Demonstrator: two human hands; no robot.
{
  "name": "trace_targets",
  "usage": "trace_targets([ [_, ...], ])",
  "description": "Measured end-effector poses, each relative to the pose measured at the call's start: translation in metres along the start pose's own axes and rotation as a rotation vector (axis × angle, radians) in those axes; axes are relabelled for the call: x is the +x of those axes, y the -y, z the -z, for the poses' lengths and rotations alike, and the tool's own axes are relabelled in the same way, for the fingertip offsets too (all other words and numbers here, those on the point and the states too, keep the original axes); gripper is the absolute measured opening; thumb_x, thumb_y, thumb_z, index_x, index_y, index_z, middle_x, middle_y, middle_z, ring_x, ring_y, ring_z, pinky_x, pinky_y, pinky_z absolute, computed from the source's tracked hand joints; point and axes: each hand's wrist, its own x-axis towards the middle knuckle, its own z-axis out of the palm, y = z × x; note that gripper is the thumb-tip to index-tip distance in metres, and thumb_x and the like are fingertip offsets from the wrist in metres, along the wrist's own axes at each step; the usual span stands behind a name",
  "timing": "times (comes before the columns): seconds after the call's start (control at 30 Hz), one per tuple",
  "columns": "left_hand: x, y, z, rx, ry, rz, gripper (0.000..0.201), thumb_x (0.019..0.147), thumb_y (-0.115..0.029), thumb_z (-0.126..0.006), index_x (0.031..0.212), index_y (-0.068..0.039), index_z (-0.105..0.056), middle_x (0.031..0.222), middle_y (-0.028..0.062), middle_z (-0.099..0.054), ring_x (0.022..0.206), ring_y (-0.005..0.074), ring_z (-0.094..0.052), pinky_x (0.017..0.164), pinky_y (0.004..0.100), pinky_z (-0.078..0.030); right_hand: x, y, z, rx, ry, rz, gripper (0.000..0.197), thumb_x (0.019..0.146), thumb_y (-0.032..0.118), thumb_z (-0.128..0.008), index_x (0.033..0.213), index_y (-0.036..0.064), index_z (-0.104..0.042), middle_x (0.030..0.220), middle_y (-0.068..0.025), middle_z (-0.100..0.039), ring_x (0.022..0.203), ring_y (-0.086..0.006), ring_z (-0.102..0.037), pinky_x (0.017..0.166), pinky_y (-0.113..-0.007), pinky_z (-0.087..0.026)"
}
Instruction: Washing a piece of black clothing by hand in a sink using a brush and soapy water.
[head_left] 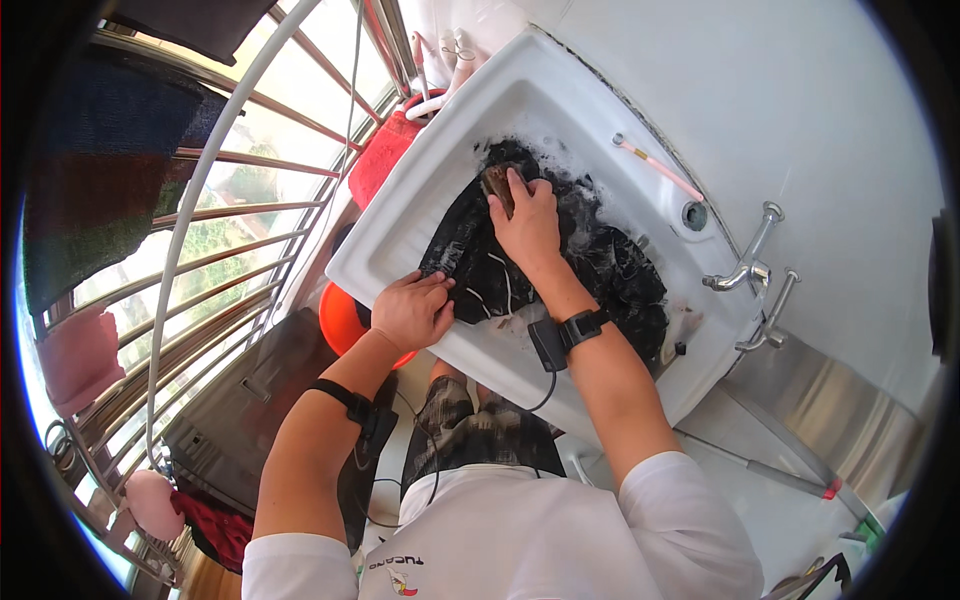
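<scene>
- Brown block (494,188) is held in the right hand (530,220), above the black garment (615,275) in the white sink (390,240). The fingers are closed narrowly around it, thumb on the near-left side.
- The block's long axis is directed obliquely: the far end is pointed away from the person and slightly left, the near end toward the person and slightly right. The right side is covered by the fingers; the underside cannot be seen.
- The wet garment is spread across the basin, its longer extent laid from the far middle to the near right. Pale cords (508,287) are exposed on its surface.
- The left hand (412,308) is placed on the garment's left edge, at the near-left rim. Its fingers are set close together; whether fabric is pinched beneath them cannot be told.
- White suds (553,155) are gathered along the garment's far edge.
- A pink rod (668,172) is laid on the right-hand ledge, pointed at a round hole (694,215).
- Two metal taps (742,270) are mounted on the right-hand wall.
- An orange basin (343,322) is positioned below the sink's left corner.
- Metal bars (255,210) are fitted across the window at left.
</scene>
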Motion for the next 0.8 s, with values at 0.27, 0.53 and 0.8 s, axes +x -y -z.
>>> trace_targets([
  [0.27, 0.005, 0.0, -0.007, -0.022, -0.013, -0.024, 0.018, 0.082, -0.019, -0.069, 0.094, -0.006, -0.073, 0.11, 0.0086, -0.078, 0.108, 0.0227, -0.074, 0.103, 0.0436, -0.056, 0.027, -0.015, 0.009, -0.106, 0.049, 0.085, 0.056, 0.09, 0.028, -0.071, 0.142, 0.0101, -0.061, 0.123, -0.0252, -0.054, 0.109, -0.0433, -0.058, 0.091, -0.051, -0.053],
  [0.53, -0.004, 0.001, 0.004, 0.028, 0.049, 0.004, 0.018, 0.081, -0.019, -0.067, 0.092, -0.007, -0.074, 0.106, 0.0095, -0.079, 0.106, 0.0233, -0.074, 0.101, 0.0436, -0.057, -0.035, 0.031, 0.02, 0.023, 0.214, 0.365, 0.055, 0.091, 0.028, -0.071, 0.143, 0.0131, -0.06, 0.122, -0.0235, -0.054, 0.108, -0.0424, -0.058, 0.088, -0.052, -0.052],
  [0.8, -0.008, 0.003, 0.001, 0.02, -0.014, -0.005, 0.018, 0.082, -0.015, -0.066, 0.095, -0.006, -0.073, 0.111, 0.0101, -0.078, 0.112, 0.023, -0.073, 0.105, 0.0434, -0.055, -0.003, -0.044, 0.028, 0.104, -0.176, 0.017, 0.054, 0.095, 0.028, -0.07, 0.144, 0.0095, -0.055, 0.122, -0.0235, -0.054, 0.113, -0.0447, -0.056, 0.095, -0.055, -0.05],
])
